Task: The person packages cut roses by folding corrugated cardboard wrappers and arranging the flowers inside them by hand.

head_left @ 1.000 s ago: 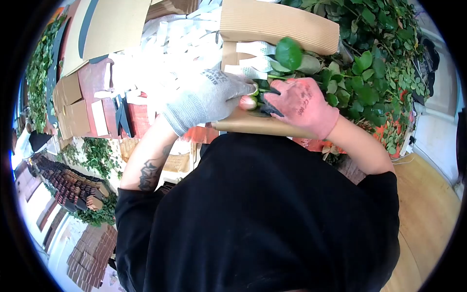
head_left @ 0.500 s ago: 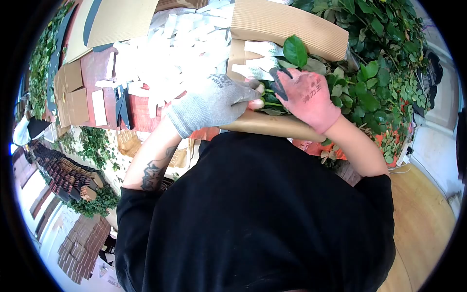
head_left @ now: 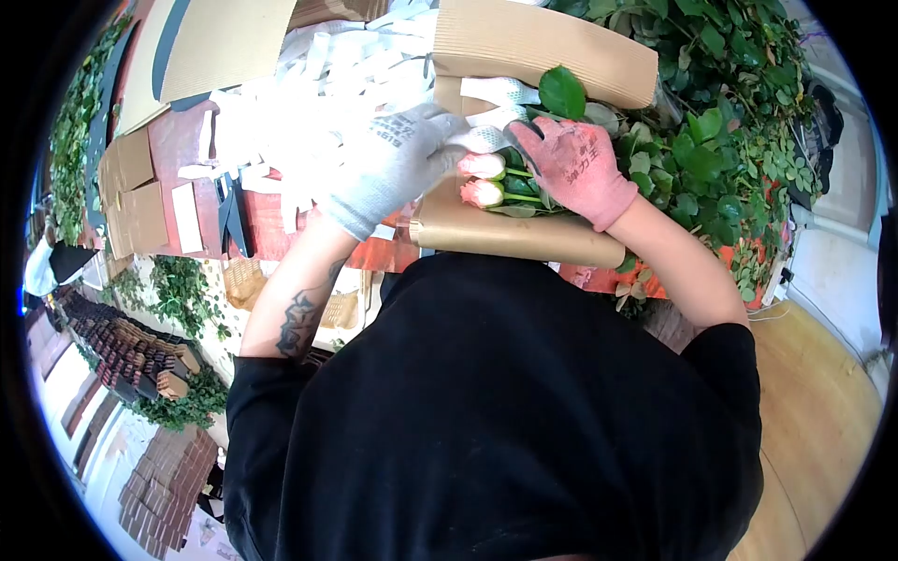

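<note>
My left hand [head_left: 398, 159], in a pale grey glove, is left of two pink roses [head_left: 482, 194]. Its thumb and fingers look apart, near the end of a white foam net sleeve [head_left: 480, 138]; nothing shows held in them. More white net sleeves [head_left: 500, 91] lie just above, side by side, covering what is inside. In a pink glove with dark fingertips, my right hand [head_left: 575, 168] curls over the stems and leaves behind the blooms. Brown corrugated cardboard [head_left: 519, 238] lies beneath the roses, its near edge curled up. A large green leaf [head_left: 562, 93] sticks up beside my right hand.
A pile of white strips [head_left: 346, 84] covers the table's middle. Dark-handled scissors [head_left: 234, 210] and folded cardboard [head_left: 140, 215] lie to the left. Leafy stems [head_left: 711, 159] crowd the right side. A corrugated flap [head_left: 543, 47] stands at the far side.
My left hand has moved up and left off the rose heads, so both pink blooms now show. My right hand stays over the stems, shifted slightly left in view.
</note>
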The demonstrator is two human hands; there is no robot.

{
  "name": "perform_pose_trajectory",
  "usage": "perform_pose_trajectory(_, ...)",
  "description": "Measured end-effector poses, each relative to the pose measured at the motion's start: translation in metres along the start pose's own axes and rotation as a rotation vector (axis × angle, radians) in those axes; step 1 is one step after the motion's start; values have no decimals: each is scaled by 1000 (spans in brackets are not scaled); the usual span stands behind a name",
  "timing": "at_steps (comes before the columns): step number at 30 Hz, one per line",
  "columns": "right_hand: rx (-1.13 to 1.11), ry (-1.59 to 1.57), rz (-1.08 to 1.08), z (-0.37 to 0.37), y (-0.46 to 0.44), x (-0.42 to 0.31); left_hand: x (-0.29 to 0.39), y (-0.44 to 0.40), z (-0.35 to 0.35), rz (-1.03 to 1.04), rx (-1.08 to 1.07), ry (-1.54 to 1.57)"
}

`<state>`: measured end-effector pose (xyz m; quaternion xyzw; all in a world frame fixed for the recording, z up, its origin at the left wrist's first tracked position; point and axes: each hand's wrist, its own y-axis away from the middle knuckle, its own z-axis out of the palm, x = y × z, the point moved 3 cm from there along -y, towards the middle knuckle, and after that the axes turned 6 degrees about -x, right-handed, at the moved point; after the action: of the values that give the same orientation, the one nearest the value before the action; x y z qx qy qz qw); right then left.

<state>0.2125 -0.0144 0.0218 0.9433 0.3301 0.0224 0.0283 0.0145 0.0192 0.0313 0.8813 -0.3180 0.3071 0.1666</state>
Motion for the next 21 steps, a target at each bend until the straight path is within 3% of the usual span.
perform_pose_trajectory(5, 53, 46, -6, 6, 4, 0, -14, 1, 2, -20, -48, -103)
perform_pose_trajectory(7, 10, -3, 13, 4, 1, 2, -21, 6, 1, 4, 38, 70)
perform_pose_trajectory(10, 35, -44, 23, 1, 0, 1, -26, 12, -4, -27, 36, 37)
perform_pose_trajectory(12, -253, -77, 81, -3, -4, -2, -25, 14, -5, -27, 15, 61)
perform_pose_trajectory(13, -121, -50, 56, 0, 0, -2, -25, 15, -4, -25, 20, 56)
perform_pose_trajectory(19, -174, -105, 88, 1, -5, -1, -38, 17, -15, -106, 9, 55)
perform_pose_trajectory(21, -77, -81, 62, 5, -2, 1, -63, 28, -25, -192, 33, 112)
